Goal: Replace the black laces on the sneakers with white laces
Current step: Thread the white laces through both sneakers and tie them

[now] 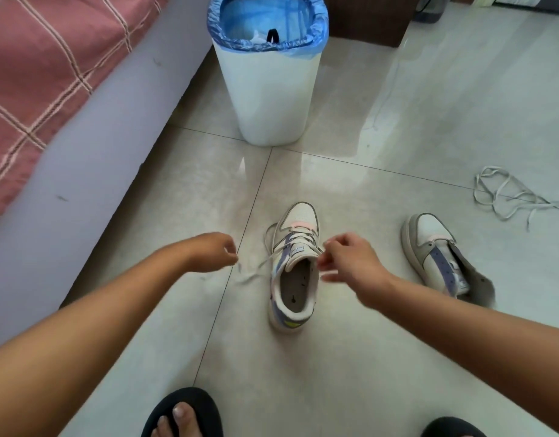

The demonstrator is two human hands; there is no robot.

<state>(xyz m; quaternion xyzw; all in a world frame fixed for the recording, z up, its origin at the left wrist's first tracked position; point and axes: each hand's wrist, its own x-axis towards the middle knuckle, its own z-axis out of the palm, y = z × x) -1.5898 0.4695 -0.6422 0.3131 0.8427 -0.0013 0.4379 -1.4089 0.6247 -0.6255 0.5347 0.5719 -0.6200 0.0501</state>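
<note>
A white and purple sneaker (294, 269) stands on the floor tiles in the middle, toe pointing away, threaded with a white lace (298, 234). My left hand (212, 250) pinches the lace's left end, which trails blurred to the shoe's left. My right hand (350, 263) pinches the right end beside the shoe's collar. A second sneaker (435, 250) with no lace lies to the right, its tongue open. Another loose white lace (505, 197) lies tangled on the floor at the far right. A black lace end (272, 34) shows inside the bin.
A white bin (268, 99) with a blue liner stands just beyond the shoe. A bed with a pink checked cover (35, 74) and pale side runs along the left. My feet in black slippers (183, 414) are at the bottom edge. Dark wooden furniture (366, 20) stands behind the bin.
</note>
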